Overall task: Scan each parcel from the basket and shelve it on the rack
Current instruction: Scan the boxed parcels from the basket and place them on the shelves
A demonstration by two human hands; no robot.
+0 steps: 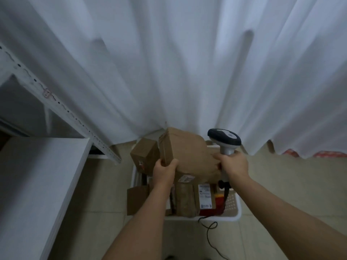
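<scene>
At the centre of the frame a brown cardboard parcel (185, 152) is held above the white basket (233, 207). Its lower left edge is gripped by the left hand (165, 170), fingers curled round it. A barcode scanner (224, 140) is clasped by its handle in the right hand (233, 164), just beside the parcel's right side. The parcel is judged light and fairly stiff, though its face looks bulged; it is best taken by the edges. The rack (62, 107) is seen at the left.

You're in a parcel storeroom: white slotted-steel rack (56, 106) at left, basket (232, 205) of labelled cartons on tiled floor (281, 181), white curtain (169, 62) backing.
</scene>
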